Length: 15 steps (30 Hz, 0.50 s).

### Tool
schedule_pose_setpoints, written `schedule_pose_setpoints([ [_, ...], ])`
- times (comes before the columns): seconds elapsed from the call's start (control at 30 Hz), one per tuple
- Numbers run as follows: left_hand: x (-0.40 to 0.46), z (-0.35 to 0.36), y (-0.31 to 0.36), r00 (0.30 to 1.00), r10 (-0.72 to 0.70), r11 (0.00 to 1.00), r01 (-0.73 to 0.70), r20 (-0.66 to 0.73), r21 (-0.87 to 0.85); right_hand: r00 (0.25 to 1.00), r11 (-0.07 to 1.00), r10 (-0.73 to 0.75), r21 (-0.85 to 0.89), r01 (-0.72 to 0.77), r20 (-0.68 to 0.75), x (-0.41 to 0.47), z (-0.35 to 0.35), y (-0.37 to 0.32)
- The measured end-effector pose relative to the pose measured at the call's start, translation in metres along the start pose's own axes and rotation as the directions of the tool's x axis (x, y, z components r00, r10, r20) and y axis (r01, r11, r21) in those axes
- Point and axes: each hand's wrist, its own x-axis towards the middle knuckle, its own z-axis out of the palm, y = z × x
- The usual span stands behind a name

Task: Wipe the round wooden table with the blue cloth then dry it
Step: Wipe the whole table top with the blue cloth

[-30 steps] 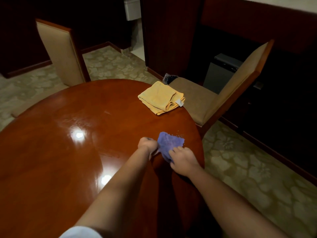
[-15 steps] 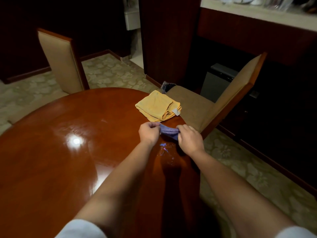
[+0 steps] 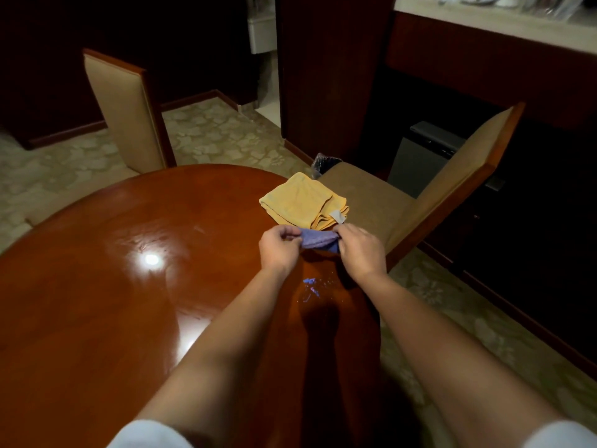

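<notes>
Early in the task, by the look of it: round, glossy reddish-brown wooden counter [image 3: 129, 286] not yet wiped across its breadth, no cloth laid flat on it. Only a small patch of droplets [image 3: 311, 289] with blue glints near the right edge, just under the hands; wet or merely reflecting, hard to tell. Left to do, as judged here: spread the cloth, wipe the whole top, then dry it. Folded yellow-orange towel [image 3: 305, 205] at the far right edge, untouched, likely meant for the drying.

Small blue-violet cloth [image 3: 318, 239] held up off the counter, bunched between both hands, just in front of the folded towel and above the right edge. Left hand [image 3: 279, 245] with fingers curled inward, pinching the cloth's left end. Right hand [image 3: 360, 248] with fingers bent over the cloth's right end, clamping it from above. Both grips closed on the cloth, nothing else held or touched; neither hand resting on the wood. Cloth short and gathered between the two grips, as though being wrung or refolded; which of the two, not clear.

Two upholstered chairs with beige pads and wooden frames at the far edge [image 3: 126, 111] and the right edge [image 3: 429, 202], patterned carpet [image 3: 219, 134] below.
</notes>
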Motion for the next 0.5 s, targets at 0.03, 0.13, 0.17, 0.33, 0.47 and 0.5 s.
schedule_pose_setpoints([
  [0.03,0.003,0.001,-0.003,1.000,-0.011,1.000,0.011,0.000,0.018,1.000,1.000,-0.007,0.003,0.007,0.010,0.001,0.003,0.001],
  [0.13,0.005,0.003,-0.023,0.992,-0.123,0.986,0.120,0.024,0.117,0.968,1.000,0.013,-0.020,-0.008,0.251,-0.006,0.019,0.002],
  [0.17,0.005,0.004,-0.032,0.986,-0.166,0.975,0.159,0.032,0.158,0.926,0.998,0.026,-0.066,-0.001,0.378,-0.010,0.026,0.001],
  [0.33,-0.005,0.008,-0.079,0.936,-0.347,0.903,0.315,0.064,0.291,0.752,0.986,0.067,-0.159,0.050,0.656,-0.035,0.045,-0.003],
  [0.47,-0.010,0.008,-0.095,0.898,-0.431,0.880,0.396,0.088,0.263,0.740,0.956,0.028,-0.234,0.176,0.672,-0.033,0.035,-0.004],
  [0.5,-0.011,0.008,-0.099,0.892,-0.442,0.876,0.407,0.094,0.260,0.738,0.946,0.009,-0.245,0.212,0.675,-0.031,0.031,-0.006],
])
